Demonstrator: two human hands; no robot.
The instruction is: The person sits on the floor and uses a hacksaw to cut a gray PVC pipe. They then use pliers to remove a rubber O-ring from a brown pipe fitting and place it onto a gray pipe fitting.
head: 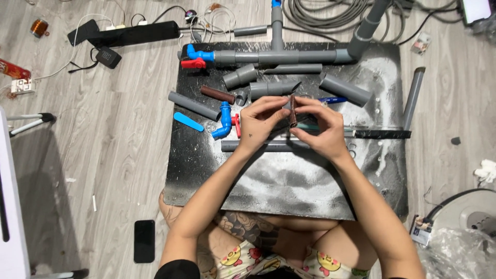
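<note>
Both hands meet above the middle of the board (206,175); the left hand (261,123) and the right hand (320,129) each pinch a thin brown strip (293,111) between thumb and fingertips, so the fingers are closed on it from either side, not clasped to each other. The strip looks like a folded piece of abrasive paper, though it is too small to be sure; it stands nearly upright in this view, long axis running from the far edge of the board toward the near one, upper end toward the far edge and tilted slightly left, lower end tucked between the fingertips.

To handle it well, I judge the grip should stay near the strip's two long edges, with even pressure, so a fold or crease comes straight along the long axis rather than skewed; keeping it lifted off the board avoids picking up the white dust there.

Just beyond the hands lie short grey pipes (274,89); left of them a brown pipe (217,94) and a blue elbow (225,121) with a red handle; a blue stick (188,122) lies nearer the left edge; a long grey pipe (258,146) lies under the wrists; along the far edge sits a pipe assembly (279,56) with a red-handled blue valve (195,58); off the board's left edge, by the near corner, a phone (144,241) rests on the floor.
</note>
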